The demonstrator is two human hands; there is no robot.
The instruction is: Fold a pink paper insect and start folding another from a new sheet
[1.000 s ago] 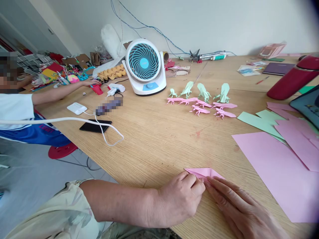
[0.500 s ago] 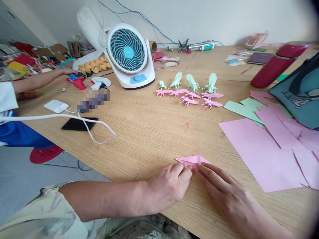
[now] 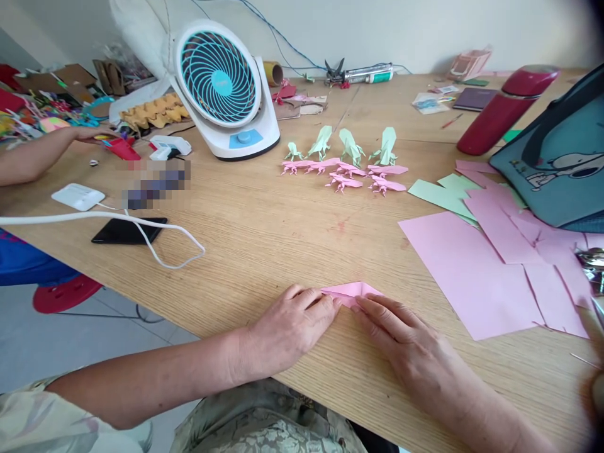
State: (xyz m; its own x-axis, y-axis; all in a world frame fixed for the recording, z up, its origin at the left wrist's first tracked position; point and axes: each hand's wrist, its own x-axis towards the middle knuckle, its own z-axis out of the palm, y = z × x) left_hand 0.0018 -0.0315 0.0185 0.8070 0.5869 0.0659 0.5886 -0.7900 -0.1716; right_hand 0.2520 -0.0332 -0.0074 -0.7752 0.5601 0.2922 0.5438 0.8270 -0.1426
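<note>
A folded piece of pink paper (image 3: 350, 290) lies near the table's front edge, a crease running across it. My left hand (image 3: 291, 322) holds its left part, fingers together at the near edge. On the other side, my right hand (image 3: 406, 338) grips the near right part, fingertips pressed on the fold. Both hands cover some of the paper, and the thumbs are partly hidden. Beyond them stand several pink folded paper insects (image 3: 343, 182) and several pale green ones (image 3: 350, 146). Pink paper sheets (image 3: 453, 270) and green paper strips (image 3: 438, 196) lie to the right.
A white fan (image 3: 245, 138) stands at the back left. A phone (image 3: 125, 231) and a white cable (image 3: 189, 234) lie left. At right are a red flask (image 3: 500, 116) and a teal bag (image 3: 561, 163). Another person's arm (image 3: 42, 154) reaches in from the left.
My left hand has shifted left along the paper, its curled fingers now straighter. My right hand stays on the fold. The whole view has shifted slightly, showing more of the right side.
</note>
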